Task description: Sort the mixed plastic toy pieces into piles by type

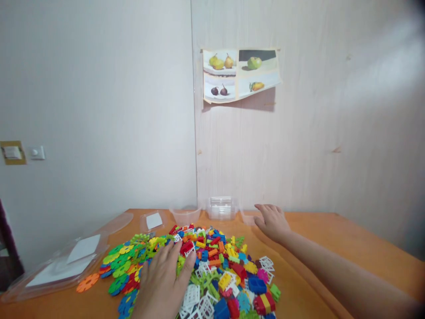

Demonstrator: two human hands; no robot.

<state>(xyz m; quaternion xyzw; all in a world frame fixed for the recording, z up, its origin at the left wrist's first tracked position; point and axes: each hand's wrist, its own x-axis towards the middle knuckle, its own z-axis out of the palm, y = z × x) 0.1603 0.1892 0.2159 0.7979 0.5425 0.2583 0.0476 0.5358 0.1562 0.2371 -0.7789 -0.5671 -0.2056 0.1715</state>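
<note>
Hands first. My left hand (pixel 162 283) lies flat on the big pile of toy pieces (pixel 199 274), palm down, fingers spread a little. It presses on the pieces but grips none that I can see. My right hand (pixel 272 221) reaches far across the orange table (pixel 332 239), open and flat, palm down. Its fingertips are at a small clear tub (pixel 247 217) by the wall. I cannot tell if they touch it or only come near. It holds nothing.

All the pieces sit loose in one heap in the middle of the table, between my two arms. I see green and blue flower discs (pixel 119 266) on the left side, small bricks in the middle, and white cage cubes (pixel 195 299) near me. One orange disc (pixel 87 282) lies alone, a bit apart from the heap.

I judge that the work has hardly begun. The clear tubs at the back look bare: a round cup (pixel 185 215) and a ribbed box (pixel 222 208) stand side by side near the wall. Every piece I can see is out on the table.

Some parts are hard to see. The clear tubs almost melt into the wall. Flat clear lids (pixel 63 266) lie at the left with white labels on them. The heap is cut off at the bottom edge, and so is my left wrist.
</note>
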